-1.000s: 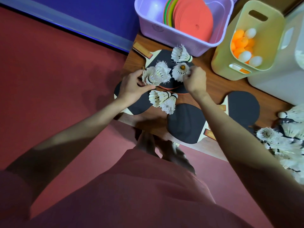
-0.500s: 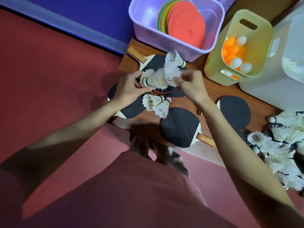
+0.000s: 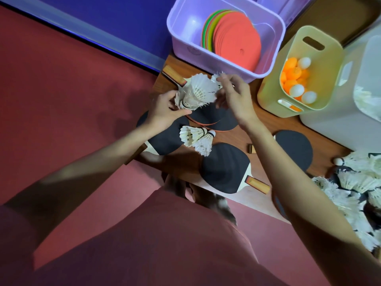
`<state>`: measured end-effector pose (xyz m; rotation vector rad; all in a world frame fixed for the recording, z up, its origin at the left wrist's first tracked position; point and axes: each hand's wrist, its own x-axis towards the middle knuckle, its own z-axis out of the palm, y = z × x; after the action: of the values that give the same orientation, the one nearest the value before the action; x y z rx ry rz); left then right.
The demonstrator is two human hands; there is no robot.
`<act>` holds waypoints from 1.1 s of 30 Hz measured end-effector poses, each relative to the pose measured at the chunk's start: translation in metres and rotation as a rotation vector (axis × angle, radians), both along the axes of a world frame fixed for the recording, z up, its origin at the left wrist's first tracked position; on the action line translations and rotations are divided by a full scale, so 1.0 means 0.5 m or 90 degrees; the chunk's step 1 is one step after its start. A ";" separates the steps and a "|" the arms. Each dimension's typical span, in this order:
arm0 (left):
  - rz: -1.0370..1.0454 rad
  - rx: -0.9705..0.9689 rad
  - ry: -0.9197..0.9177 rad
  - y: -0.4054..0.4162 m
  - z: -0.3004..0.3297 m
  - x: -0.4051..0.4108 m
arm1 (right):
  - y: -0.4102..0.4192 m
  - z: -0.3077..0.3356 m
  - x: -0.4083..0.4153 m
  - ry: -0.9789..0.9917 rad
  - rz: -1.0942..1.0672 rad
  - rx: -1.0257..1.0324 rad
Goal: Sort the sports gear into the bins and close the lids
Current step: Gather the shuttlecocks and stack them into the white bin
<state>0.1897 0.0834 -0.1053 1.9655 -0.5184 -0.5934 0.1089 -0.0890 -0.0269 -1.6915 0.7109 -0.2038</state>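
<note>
My left hand (image 3: 165,110) grips a bunch of white feather shuttlecocks (image 3: 198,93) above the black table-tennis paddles. My right hand (image 3: 235,96) pinches the feathers of a shuttlecock at the top of that bunch. Two more shuttlecocks (image 3: 195,139) lie on the paddles (image 3: 224,168) just below my hands. A purple bin (image 3: 181,46) holds flat orange and green discs (image 3: 235,38). A yellow-green bin (image 3: 266,93) holds orange and white balls (image 3: 296,79). A white bin (image 3: 329,118) at the right holds shuttlecocks.
A heap of shuttlecocks (image 3: 354,188) lies at the right edge of the wooden table (image 3: 263,122). Several black paddles cover the table's near side. Red floor and a blue wall lie to the left. My feet show under the table edge.
My right hand lifted a shuttlecock off the paddles and brought it to the bunch in my left hand. Both hands rose slightly toward the purple bin.
</note>
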 end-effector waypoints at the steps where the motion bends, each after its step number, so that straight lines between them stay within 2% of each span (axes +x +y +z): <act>1: 0.000 -0.007 0.006 0.000 -0.003 0.002 | -0.012 -0.008 0.006 0.008 -0.010 -0.030; 3: 0.002 -0.015 0.012 0.001 -0.008 0.006 | -0.043 -0.037 0.017 0.043 0.025 -0.171; 5: 0.009 -0.018 0.020 0.000 -0.010 0.009 | -0.072 -0.067 0.025 0.133 0.168 -0.383; 7: 0.008 -0.025 0.034 -0.003 -0.009 0.013 | -0.090 -0.089 0.034 0.271 0.313 -0.542; 9: 0.008 -0.032 0.044 -0.006 -0.007 0.016 | -0.093 -0.098 0.039 0.378 0.375 -0.621; 12: 0.012 -0.034 0.042 -0.012 0.003 0.019 | -0.094 -0.097 0.029 0.397 0.377 -0.683; 14: 0.005 -0.027 0.040 -0.015 0.006 0.024 | -0.100 -0.094 0.007 0.343 0.316 -0.678; 20: -0.037 -0.010 0.009 -0.046 0.033 0.023 | -0.086 -0.035 -0.123 0.038 -0.012 -0.463; 24: -0.102 -0.004 -0.018 -0.101 0.054 -0.001 | -0.070 0.028 -0.202 -0.071 -0.195 -0.427; 28: -0.152 0.028 -0.041 -0.168 0.075 -0.032 | -0.085 0.071 -0.245 -0.147 -0.254 -0.421; 33: -0.252 0.020 -0.098 -0.260 0.129 -0.093 | -0.133 0.082 -0.301 -0.121 -0.200 -0.425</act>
<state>0.1432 -0.0467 -0.0408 1.9596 -1.0142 -0.6982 -0.0414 -0.1556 0.0142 -2.1358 0.8144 -0.8926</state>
